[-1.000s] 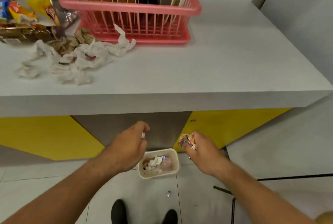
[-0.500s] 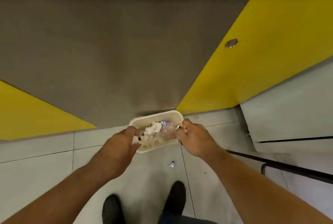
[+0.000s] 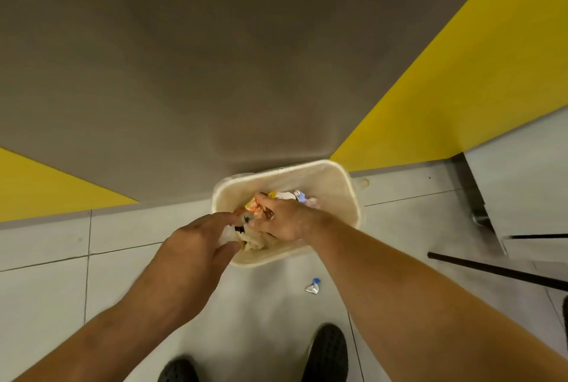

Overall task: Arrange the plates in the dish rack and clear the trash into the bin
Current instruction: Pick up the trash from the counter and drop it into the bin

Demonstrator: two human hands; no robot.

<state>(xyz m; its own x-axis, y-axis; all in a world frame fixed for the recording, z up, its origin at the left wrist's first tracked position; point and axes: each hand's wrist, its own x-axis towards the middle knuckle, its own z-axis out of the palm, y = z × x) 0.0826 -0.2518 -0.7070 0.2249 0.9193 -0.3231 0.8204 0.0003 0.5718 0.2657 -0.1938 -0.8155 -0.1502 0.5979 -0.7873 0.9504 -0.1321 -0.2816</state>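
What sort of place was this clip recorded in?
Likely an indoor kitchen or canteen corner, seen at floor level: a white tiled floor, a yellow-and-grey panel that looks like a counter front, and a small cream waste bin holding snack wrappers and tissue.

bin mouth plugged by left hand, right hand and trash, far rim tight against grey panel, open floor off left, stray wrapper just near side, black rod off right
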